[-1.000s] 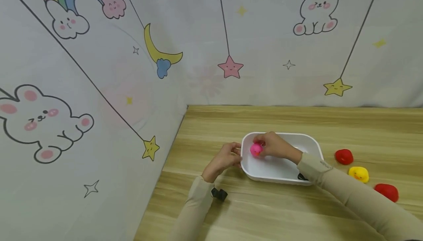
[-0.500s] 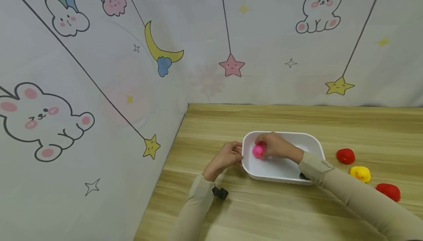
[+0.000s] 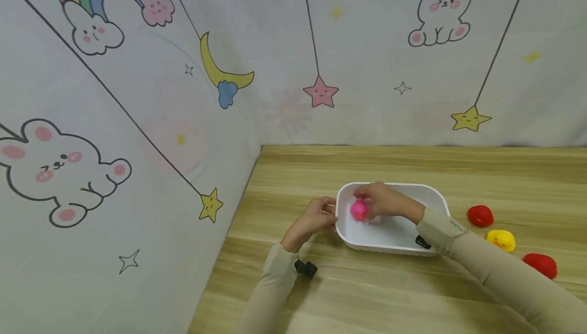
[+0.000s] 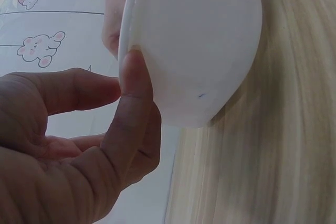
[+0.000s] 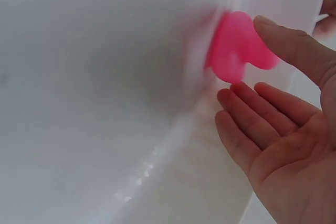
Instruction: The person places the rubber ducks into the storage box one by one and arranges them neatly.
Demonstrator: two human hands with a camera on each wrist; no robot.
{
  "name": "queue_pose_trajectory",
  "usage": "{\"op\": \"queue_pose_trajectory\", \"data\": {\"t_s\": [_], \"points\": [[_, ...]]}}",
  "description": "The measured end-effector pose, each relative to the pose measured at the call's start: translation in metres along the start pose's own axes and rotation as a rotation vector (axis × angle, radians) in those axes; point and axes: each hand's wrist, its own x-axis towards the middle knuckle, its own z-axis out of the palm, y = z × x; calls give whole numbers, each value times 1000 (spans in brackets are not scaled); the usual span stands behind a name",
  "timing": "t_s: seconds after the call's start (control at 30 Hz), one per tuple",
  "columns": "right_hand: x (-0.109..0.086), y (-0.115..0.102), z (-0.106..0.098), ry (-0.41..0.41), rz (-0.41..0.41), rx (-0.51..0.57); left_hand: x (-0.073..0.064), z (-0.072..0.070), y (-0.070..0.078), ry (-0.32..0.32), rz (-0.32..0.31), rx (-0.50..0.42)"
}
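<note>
A pink rubber duck (image 3: 359,211) sits at the left end of a white plastic basin (image 3: 390,234). My right hand (image 3: 385,201) reaches into the basin beside the duck. In the right wrist view, its fingers (image 5: 252,124) are extended below the duck, and the thumb tip overlaps the duck's edge. The basin's left rim is pinched by my left hand (image 3: 314,220). From the left wrist view, the thumb meets the rim while a finger (image 4: 134,93) lies along the outer wall.
Right of the basin, two red rounded toys (image 3: 480,216) lie on the wood-grain table (image 3: 367,293) with a yellow rubber duck (image 3: 501,241) between them. A printed white cloth (image 3: 357,120) hangs behind the table, and another closes off the left side.
The right hand's fingers have loosened from the pink duck, and its wrist has shifted slightly right. The duck's beak now shows more plainly. My left hand has stayed at the rim.
</note>
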Motion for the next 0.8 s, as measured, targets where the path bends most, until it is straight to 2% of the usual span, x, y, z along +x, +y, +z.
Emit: {"op": "queue_pose_trajectory", "data": {"t_s": [0.2,0.37,0.63,0.8], "points": [[-3,-11,-17,-45,-10,13,0,1,-1,1,0,-1],[-13,-19,-34,-32,6,26,-1,1,-1,8,-17,-16],[-42,-18,-74,72,108,143,-3,2,-2,16,-51,-33],[-62,-14,-96,148,111,167,1,3,-3,24,-56,-32]]}}
